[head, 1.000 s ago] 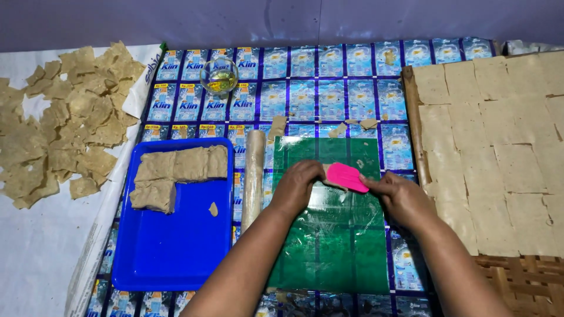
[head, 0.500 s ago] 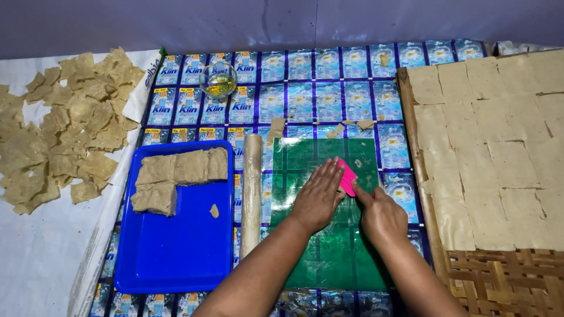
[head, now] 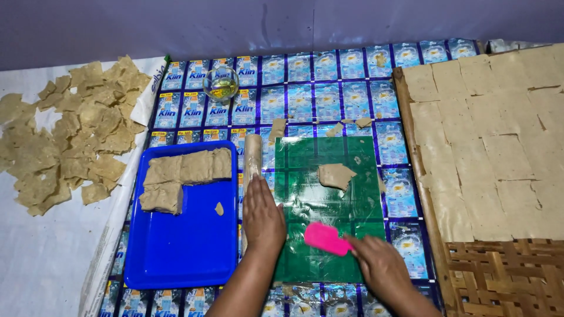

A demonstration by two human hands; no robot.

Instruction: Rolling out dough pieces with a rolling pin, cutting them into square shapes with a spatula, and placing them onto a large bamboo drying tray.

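Pressing flat on the left edge of the green sheet (head: pixel 329 205), the left hand (head: pixel 262 218) lies palm down with its fingers stretched out and closed on nothing — its fingertips reach the lower end of the pale rolling pin (head: pixel 252 161), which lies along the sheet's left side. The right hand (head: pixel 379 271) is at the sheet's near right corner, its fingers clenched on the handle end of a pink scraper (head: pixel 326 238) whose blade rests on the glossy green surface. A torn lump of tan dough (head: pixel 336 175) sits on the far half of the sheet, well apart from both hands, with a few crumbs beside it. Just left of the sheet is a blue tray (head: pixel 182 246) holding dough slabs (head: pixel 183 176) along its far edge and one small scrap near its middle. All this rests on a mat of printed blue sachets (head: pixel 329 97) — a small glass bowl of yellowish oil (head: pixel 221 84) stands towards its far left corner. Thin dough scraps (head: pixel 64 141) are scattered on white cloth to the left, and flat dough squares (head: pixel 499 135) cover a woven bamboo rack (head: pixel 505 276) on the right.
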